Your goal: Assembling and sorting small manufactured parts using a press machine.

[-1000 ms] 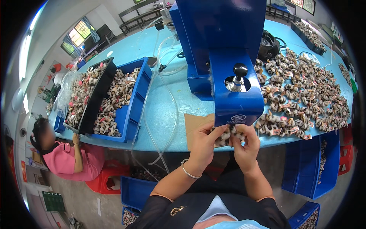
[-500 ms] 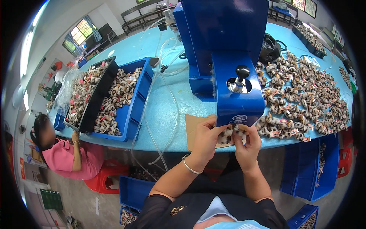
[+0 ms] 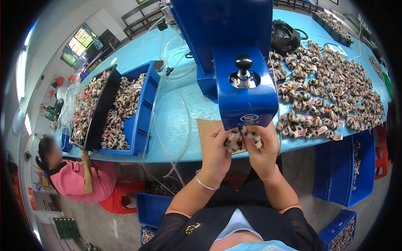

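Both hands are at the front of a blue press-like machine (image 3: 247, 104), just below its overhanging head. Between them is a small fluffy plush piece (image 3: 233, 143) in white, black and brown, partly covered by fingers. My left hand (image 3: 215, 154), with a silver bangle on its wrist, is closed on the plush piece's left side. Closed around the other side, my right hand (image 3: 264, 152) has its thumb pressed against the fur. The machine head hides the far fingertips. A brown cardboard sheet (image 3: 205, 129) lies on the table beneath.
Many similar plush pieces (image 3: 326, 96), some with tags, cover the blue table (image 3: 180, 138) at right. A black tray (image 3: 102, 109) and a blue bin (image 3: 144, 113) of them stand left, near clear hoses (image 3: 188, 108). A person in pink (image 3: 86, 180) sits at left. Blue crates (image 3: 343, 167) stand below.
My view has shifted, so the machine appears farther left and higher. Both hands still hold the plush piece, now slightly nearer me relative to the machine head.
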A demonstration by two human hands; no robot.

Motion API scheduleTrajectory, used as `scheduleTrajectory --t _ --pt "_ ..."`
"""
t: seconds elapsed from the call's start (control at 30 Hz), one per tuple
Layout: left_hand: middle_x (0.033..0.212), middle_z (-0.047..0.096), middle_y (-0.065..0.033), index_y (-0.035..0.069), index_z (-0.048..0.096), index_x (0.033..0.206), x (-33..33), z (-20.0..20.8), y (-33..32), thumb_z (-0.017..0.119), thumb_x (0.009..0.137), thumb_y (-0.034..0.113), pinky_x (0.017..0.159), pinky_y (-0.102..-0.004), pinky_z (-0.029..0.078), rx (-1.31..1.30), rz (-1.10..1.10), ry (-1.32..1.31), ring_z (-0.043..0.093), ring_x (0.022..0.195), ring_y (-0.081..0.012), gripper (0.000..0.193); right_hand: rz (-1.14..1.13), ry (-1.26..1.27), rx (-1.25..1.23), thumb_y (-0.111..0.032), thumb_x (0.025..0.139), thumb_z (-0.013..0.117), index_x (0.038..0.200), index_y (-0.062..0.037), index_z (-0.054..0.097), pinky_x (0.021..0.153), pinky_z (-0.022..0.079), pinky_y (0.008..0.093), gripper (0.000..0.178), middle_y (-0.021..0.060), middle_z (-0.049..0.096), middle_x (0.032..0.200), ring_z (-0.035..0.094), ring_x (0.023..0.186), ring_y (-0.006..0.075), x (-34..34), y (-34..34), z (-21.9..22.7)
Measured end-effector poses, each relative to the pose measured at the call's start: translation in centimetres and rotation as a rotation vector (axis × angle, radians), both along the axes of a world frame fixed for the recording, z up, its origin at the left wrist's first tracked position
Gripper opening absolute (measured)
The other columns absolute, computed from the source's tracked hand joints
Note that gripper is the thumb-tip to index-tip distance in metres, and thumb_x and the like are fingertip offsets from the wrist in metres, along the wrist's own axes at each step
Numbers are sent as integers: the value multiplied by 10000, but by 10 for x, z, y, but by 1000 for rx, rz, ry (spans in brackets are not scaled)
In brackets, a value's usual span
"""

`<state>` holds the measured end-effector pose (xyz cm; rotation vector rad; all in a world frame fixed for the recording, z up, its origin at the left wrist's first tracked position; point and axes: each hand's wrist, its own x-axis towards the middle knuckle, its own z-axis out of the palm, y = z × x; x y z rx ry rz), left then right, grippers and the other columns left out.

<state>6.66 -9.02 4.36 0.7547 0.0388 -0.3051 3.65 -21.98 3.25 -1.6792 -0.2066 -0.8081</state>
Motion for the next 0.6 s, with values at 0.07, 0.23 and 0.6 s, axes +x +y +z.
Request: scheduleTrajectory --t 0.07,0.23,0.6 --pt "982 718 -67 -10 700 1044 1 -5 3 630 955 84 761 -268 546 11 -17 8 687 860 -128 147 -13 -3 -1 104 775 708 1023 11 661 671 501 333 269 141 664 921 631 763 258 -2 -1 -3" --pt "965 712 -64 -17 698 1033 -9 4 -2 630 953 82 749 -262 536 111 5 34 679 850 -125 143 -37 80 109 66 795 735 1095 -5 585 708 534 338 342 150 665 927 682 806 258 -13 5 -21" --pt "1244 634 -129 -63 525 1339 -51 -25 12 611 924 44 994 -339 484 176 -350 58 619 1137 -201 436 164 363 541 38 910 651 1129 16 491 598 509 249 272 85 651 893 626 727 87 -56 -15 -59"
